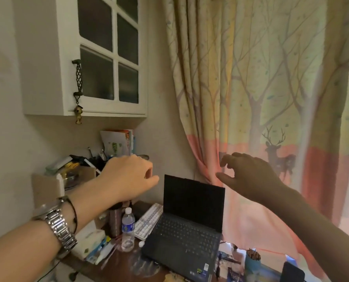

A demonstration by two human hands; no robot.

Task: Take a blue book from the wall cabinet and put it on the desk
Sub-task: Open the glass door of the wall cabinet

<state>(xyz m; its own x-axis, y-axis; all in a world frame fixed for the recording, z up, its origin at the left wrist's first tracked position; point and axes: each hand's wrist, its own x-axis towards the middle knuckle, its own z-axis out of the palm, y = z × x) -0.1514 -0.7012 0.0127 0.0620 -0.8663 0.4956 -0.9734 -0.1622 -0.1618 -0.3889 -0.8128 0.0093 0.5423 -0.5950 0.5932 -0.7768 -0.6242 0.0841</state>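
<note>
The white wall cabinet [88, 55] hangs at the upper left, its glass-paned door closed, with a dark twisted handle [78, 78] on the door's left side. No blue book shows through the dark panes. My left hand [128, 176] hovers below the cabinet, above the desk clutter, fingers loosely curled and holding nothing. My right hand [249, 171] floats in front of the curtain, above the laptop, fingers spread and empty. The dark wooden desk [116, 269] lies below both hands.
An open black laptop [190, 216] sits mid-desk, a white keyboard [149, 220] and a water bottle [128, 228] to its left. Boxes, pens and upright booklets [118, 141] crowd the back left corner. A tissue pack [90, 239] lies front left. A patterned curtain [261, 78] fills the right.
</note>
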